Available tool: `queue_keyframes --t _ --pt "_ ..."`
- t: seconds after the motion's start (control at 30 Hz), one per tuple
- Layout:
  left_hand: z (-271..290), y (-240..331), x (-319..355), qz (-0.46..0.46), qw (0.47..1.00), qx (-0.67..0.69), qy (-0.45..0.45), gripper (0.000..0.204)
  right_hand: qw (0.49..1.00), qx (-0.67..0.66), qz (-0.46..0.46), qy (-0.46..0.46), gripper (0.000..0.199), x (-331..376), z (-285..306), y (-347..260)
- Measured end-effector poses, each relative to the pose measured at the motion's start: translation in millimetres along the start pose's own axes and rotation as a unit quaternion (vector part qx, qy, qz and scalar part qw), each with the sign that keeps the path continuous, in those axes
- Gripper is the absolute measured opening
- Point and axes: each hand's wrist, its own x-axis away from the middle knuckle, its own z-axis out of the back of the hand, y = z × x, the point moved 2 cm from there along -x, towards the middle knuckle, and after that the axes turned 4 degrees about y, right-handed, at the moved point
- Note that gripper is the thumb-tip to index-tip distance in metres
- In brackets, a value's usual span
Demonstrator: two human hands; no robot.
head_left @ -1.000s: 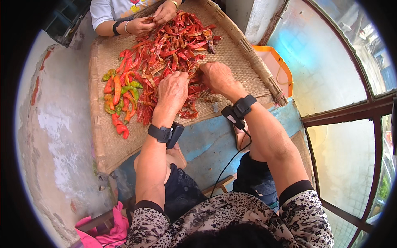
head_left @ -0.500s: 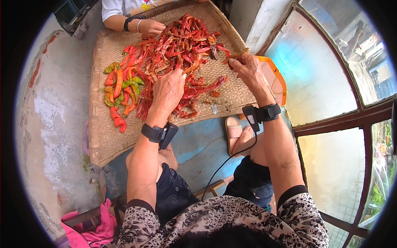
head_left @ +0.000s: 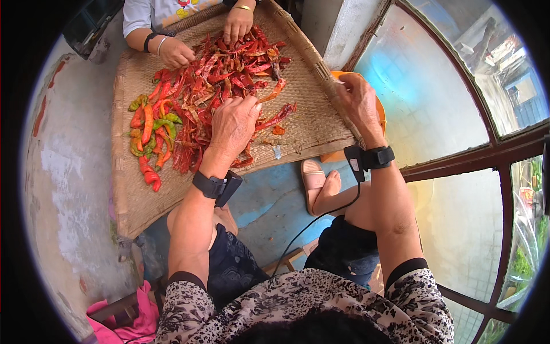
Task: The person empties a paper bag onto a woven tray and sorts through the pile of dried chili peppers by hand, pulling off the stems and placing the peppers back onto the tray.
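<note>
My left hand (head_left: 234, 127) is closed over the near side of a heap of dried red chili peppers (head_left: 197, 112). An orange-red chili pepper (head_left: 274, 90) sticks out from its thumb and fingertips, seemingly pinched there. My right hand (head_left: 361, 106) is at the right rim of the woven tray (head_left: 312, 123), above an orange-rimmed container (head_left: 380, 112). Its fingers are drawn together, and whatever they hold is hidden. Fresher red, orange and green peppers (head_left: 150, 129) lie along the heap's left side. A few loose pieces rest on the bare weave near my left hand.
Across the tray, another person's two hands (head_left: 238, 24) reach into the heap. A plastered wall (head_left: 74, 155) bounds the left, a framed window (head_left: 435, 97) the right. A black cable (head_left: 309, 226) hangs from my right wrist. A pink cloth (head_left: 134, 321) lies at the lower left.
My right hand has moved right, from over the tray to its rim above the container, and the dried pepper piece it held no longer shows. The other person's second hand has come onto the heap.
</note>
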Motion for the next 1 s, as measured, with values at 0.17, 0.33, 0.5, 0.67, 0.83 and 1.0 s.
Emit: queue_keyframes --t 0.17,0.33,0.5,0.67,0.83,1.0 --pt "-19.6 21.4 -5.5 -0.015 0.995 0.096 -0.030 0.016 0.919 -0.257 -0.070 -0.290 0.032 20.0 -47.8 -44.9" --pt "-30.5 24.0 -5.6 0.026 0.991 0.104 -0.086 0.016 0.892 -0.383 -0.167 -0.171 0.022 13.2 -50.2 -40.0" --pt "-46.6 6.3 9.7 -0.062 0.985 -0.113 -0.115 0.019 0.681 -0.632 -0.369 -0.010 0.023 -4.3 -33.5 3.6" --pt "-52.7 2.6 5.8 -0.063 0.980 -0.139 -0.124 0.012 0.546 -0.684 -0.475 0.093 0.020 -4.8 -34.8 25.9" --pt "-34.7 2.1 -6.1 0.057 0.996 0.018 -0.069 0.009 0.885 -0.337 -0.209 -0.244 0.028 8.9 -50.9 -25.7" --pt "-20.9 9.1 -10.6 0.061 0.992 0.107 -0.033 0.013 0.901 -0.279 -0.127 -0.308 0.040 17.7 -76.9 -49.2"
